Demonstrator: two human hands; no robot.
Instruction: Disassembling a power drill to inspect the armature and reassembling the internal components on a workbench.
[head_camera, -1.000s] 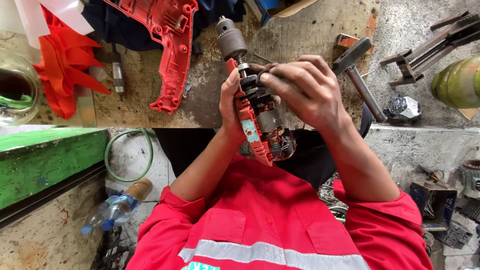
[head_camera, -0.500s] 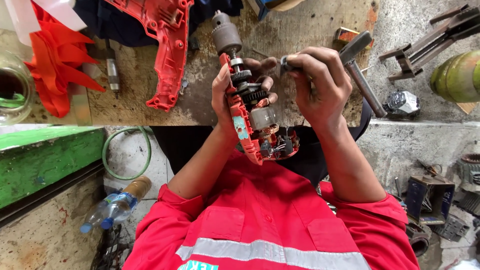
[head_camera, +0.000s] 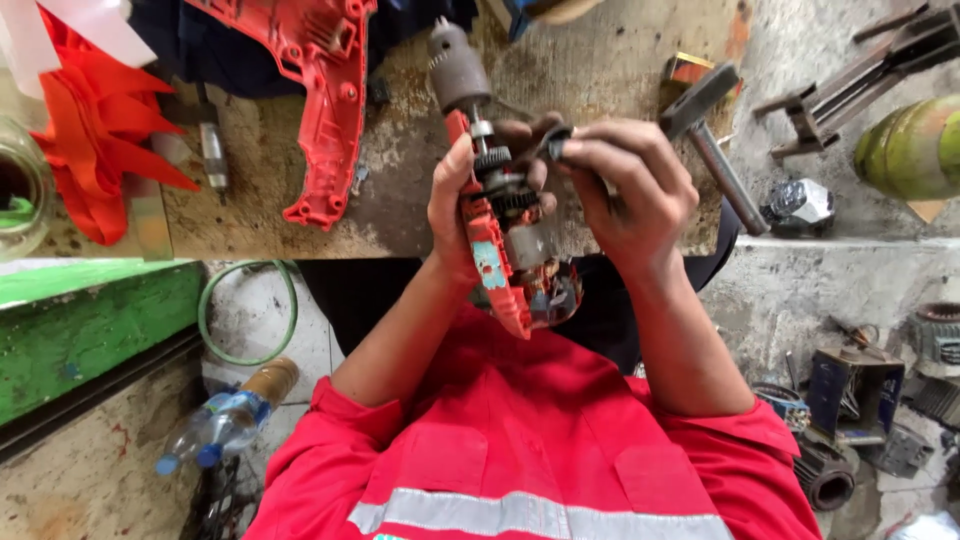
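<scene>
Red plastic half-shell of an opened electric drill (head_camera: 497, 262), grey metal chuck (head_camera: 457, 68) pointing away from the body, gears and motor laid bare, held up over the scarred wooden workbench (head_camera: 600, 60). Clenched around the drill's shell from the left: the left hand (head_camera: 452, 205), thumb pressed beside the spindle. Just right of the drill's gear section: the right hand (head_camera: 635, 190), fingertips pinched on a small dark metal part (head_camera: 556, 143), close to the spindle, though contact between part and spindle cannot be made out.

Left of the drill, flat on the bench: the matching red shell half (head_camera: 320, 100), empty side up. Farther left of the drill: a red-orange finned plastic piece (head_camera: 90, 140). Right of the drill: a grey steel hammer (head_camera: 715, 140), head towards the bench, and well beyond it a green rounded cylinder (head_camera: 915, 145). Below and left of the drill, down on the floor: a loop of green hose (head_camera: 250, 310) and a clear plastic bottle with a blue cap (head_camera: 215, 425).

Judged from this view, best done by keeping the left grip firm and the shell level so loose gears stay seated, working the small part square to the spindle rather than at an angle, and using fingertip pressure only, not force.
</scene>
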